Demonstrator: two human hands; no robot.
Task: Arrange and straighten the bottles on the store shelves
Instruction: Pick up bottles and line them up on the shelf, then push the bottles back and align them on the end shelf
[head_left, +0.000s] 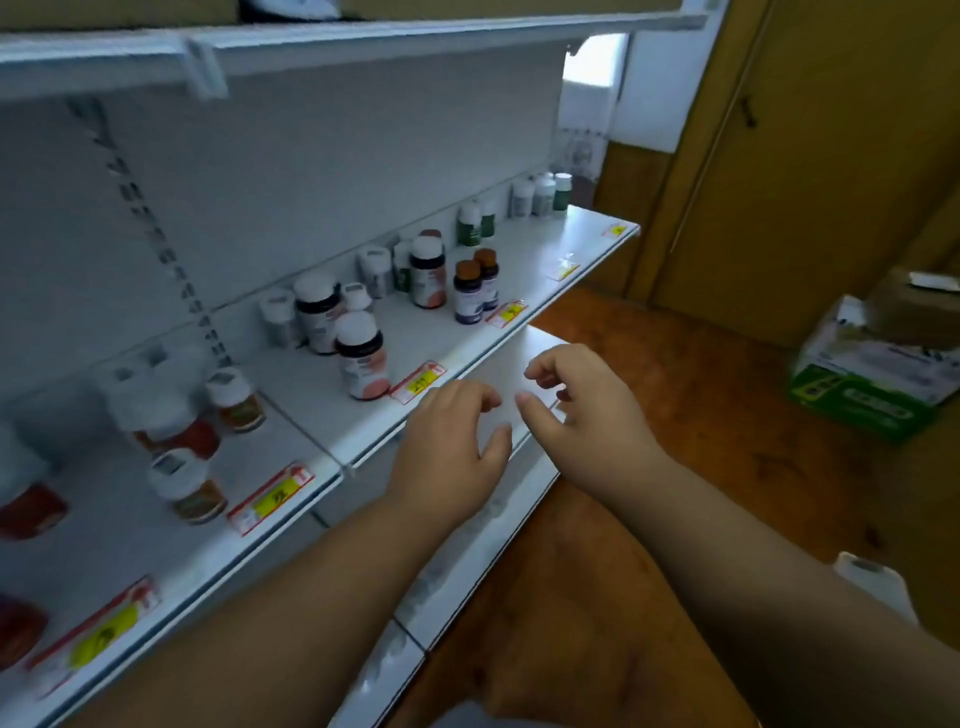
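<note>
Several pill bottles stand on a white shelf (311, 395) that runs from lower left to upper right. A white-capped bottle with a pink label (362, 356) stands nearest the front edge. Behind it is a dark white-capped bottle (318, 312). Two brown-capped dark bottles (474, 286) stand further right, green bottles (470, 224) beyond them. Red and orange bottles (182, 457) crowd the left. My left hand (447, 452) and my right hand (582, 405) hover side by side just in front of the shelf edge, fingers loosely curled and apart, holding nothing.
Yellow and red price tags (418, 382) line the shelf's front lip. A lower shelf (467, 561) juts out below my hands. An upper shelf (363, 36) hangs overhead. On the wooden floor at right sits a green and white cardboard box (872, 374), by a wooden door (810, 156).
</note>
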